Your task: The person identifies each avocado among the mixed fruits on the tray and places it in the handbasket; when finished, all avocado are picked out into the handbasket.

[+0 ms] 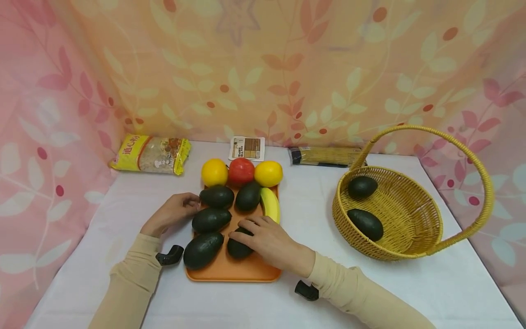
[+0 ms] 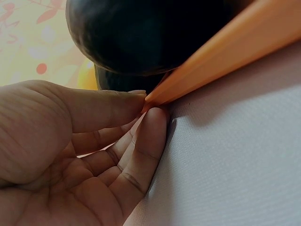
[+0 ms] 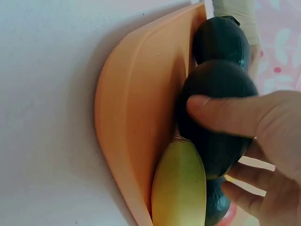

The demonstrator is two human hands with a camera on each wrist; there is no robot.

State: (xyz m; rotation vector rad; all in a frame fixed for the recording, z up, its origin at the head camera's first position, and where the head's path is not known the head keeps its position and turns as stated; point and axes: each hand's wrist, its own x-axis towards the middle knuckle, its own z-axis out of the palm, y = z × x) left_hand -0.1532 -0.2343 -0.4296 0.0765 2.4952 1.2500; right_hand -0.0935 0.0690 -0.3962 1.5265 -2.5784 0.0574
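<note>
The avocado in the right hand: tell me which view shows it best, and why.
The right wrist view: the avocado appears large there, with the right hand covering only part of it. The head view shows it smaller, partly hidden beneath that hand. I cannot pick it out in the left wrist view.

**Three cams: one wide overhead, two tight at the wrists**

Head: high, facing forward and down, farthest off; takes in white table (image 1: 310, 192), patterned curtain (image 1: 246, 68), basket (image 1: 407, 214), left hand (image 1: 174, 212) and right hand (image 1: 269, 240). Left wrist: low, very close, facing the fingertips at the orange tray (image 1: 234, 273), whose edge runs diagonally. Right wrist: close, scene turned sideways, its hand entering from frame right. Head and right wrist share banana (image 3: 179, 188) and gripped avocado (image 3: 211, 148); head and left wrist share the pinched tray edge.
</note>
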